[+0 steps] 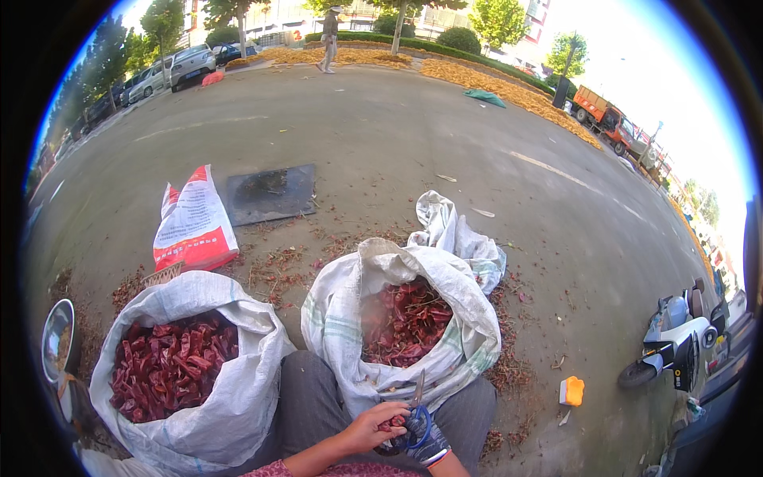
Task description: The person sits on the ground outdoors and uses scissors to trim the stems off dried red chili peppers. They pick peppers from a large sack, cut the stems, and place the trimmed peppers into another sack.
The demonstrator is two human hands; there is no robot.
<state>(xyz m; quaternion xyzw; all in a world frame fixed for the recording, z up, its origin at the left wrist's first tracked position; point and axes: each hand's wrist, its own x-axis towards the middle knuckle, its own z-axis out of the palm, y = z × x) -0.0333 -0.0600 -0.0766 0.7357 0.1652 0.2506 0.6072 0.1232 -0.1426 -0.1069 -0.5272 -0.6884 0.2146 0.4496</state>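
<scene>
My bare left hand (pixel 377 424) holds a few dried red chili peppers (pixel 393 423) close to my lap. Against it, my right hand (pixel 424 442), in a dark patterned glove, grips scissors with blue handles (pixel 420 424), the blades pointing up and away from me. Just beyond my hands, between my knees, stands a rolled-open white woven sack (pixel 340 334) with dried red chilies and stems (pixel 411 322) inside. A second white woven sack (pixel 262 334) at my left is filled with dried red chilies (pixel 173 364).
A red and white bag (pixel 194 226), a dark flat panel (pixel 272 194) and a crumpled white sack (pixel 471 244) lie ahead. A metal bowl (pixel 58 340) is at far left. An orange and white object (pixel 572 391) and a scooter (pixel 670 346) are at right. A person (pixel 329 39) stands far off.
</scene>
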